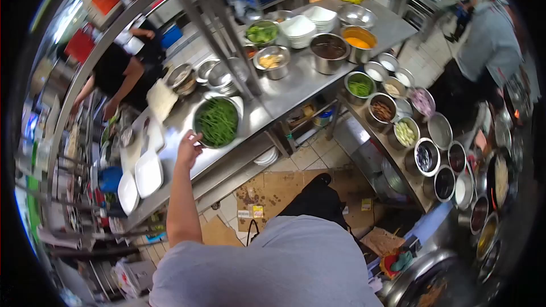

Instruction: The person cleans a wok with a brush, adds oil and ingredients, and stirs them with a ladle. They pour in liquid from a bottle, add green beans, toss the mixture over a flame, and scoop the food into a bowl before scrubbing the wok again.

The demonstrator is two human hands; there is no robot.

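Observation:
My left arm reaches forward to the steel counter. My left hand (190, 148) is at the near-left rim of a steel bowl (240, 122), its fingers curled and closed at the edge. Cut green beans (216, 121) fill this bowl almost to the brim. To the left of my hand lie two white plates, a square one (149, 174) and a narrower one (128, 193). Behind them is a white cutting board (154, 136). My right hand does not show.
Farther along the counter (282, 95) stand steel pots, stacked white dishes (300, 30) and a bowl of leafy greens (261, 33). Many ingredient containers line the right table (364, 115). Flattened cardboard (267, 185) covers the floor. Co-workers (122, 74) stand left and right (483, 40).

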